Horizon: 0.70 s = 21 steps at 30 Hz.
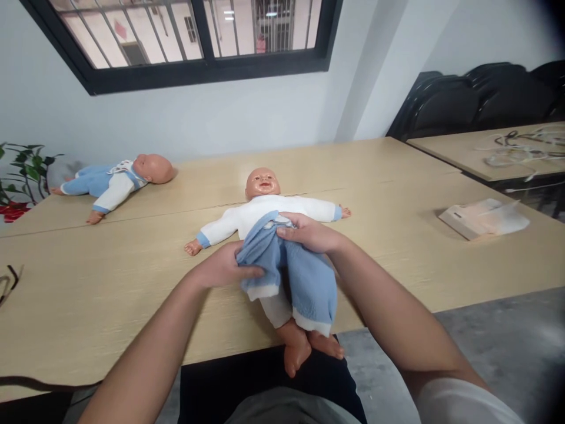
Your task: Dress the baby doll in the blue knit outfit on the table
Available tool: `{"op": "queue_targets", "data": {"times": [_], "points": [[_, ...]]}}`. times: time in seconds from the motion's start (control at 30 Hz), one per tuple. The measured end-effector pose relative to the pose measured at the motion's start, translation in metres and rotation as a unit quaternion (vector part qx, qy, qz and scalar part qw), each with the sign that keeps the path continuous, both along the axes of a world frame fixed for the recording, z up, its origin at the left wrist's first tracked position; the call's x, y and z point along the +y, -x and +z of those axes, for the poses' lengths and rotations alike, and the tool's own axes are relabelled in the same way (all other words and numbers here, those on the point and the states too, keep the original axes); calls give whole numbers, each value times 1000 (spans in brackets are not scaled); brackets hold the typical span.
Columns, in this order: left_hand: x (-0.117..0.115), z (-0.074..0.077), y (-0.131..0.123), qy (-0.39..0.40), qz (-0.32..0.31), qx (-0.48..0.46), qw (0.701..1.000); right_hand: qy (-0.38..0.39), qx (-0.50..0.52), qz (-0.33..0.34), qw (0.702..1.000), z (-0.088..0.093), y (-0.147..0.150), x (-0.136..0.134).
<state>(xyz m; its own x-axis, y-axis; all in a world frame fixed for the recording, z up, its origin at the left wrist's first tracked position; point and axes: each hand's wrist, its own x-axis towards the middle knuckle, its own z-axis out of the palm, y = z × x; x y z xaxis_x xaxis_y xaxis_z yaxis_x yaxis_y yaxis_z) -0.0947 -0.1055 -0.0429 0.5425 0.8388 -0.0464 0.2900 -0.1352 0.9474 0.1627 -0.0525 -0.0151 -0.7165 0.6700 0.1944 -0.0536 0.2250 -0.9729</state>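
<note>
A baby doll (263, 182) in a white top with blue cuffs lies on its back before me, arms spread, bare feet over the table's front edge. Over its belly and legs are blue knitted trousers (311, 288) with white hems. My left hand (225, 265) is closed on the left side of the trousers, thumb on top. Near the waistband my right hand (311, 231) pinches the fabric, where a bit of white lining shows. The doll's upper legs are mostly hidden under the cloth.
A second doll (115, 176) in blue and white lies at the back left of the wooden table (110, 282). To the right sits a tissue box (481, 219). Glasses (9, 282) are at the left edge; cables (525, 144) lie on another table by black chairs (450, 106).
</note>
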Motion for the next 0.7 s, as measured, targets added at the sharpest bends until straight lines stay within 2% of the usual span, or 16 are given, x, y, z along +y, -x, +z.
{"op": "queue_targets", "data": {"times": [0.17,0.27,0.37,0.43,0.53,0.63,0.7], "points": [[7,-15,5,0,74,-148,986,63,-21,63,996,0,6,-11],[6,-19,-2,27,78,-246,966,51,-49,96,993,2,5,-11],[-1,-16,-10,54,72,-279,956,26,-62,117,991,5,4,-7],[-4,-12,-10,63,39,-243,967,8,-68,93,993,7,1,-4],[-8,-2,-7,34,-46,-110,992,-4,-86,67,994,11,-4,-4],[-12,7,-7,-1,-92,15,996,28,-111,122,986,14,-7,-9],[-15,9,-11,-14,-100,46,994,55,-136,133,980,16,-7,-14]]}}
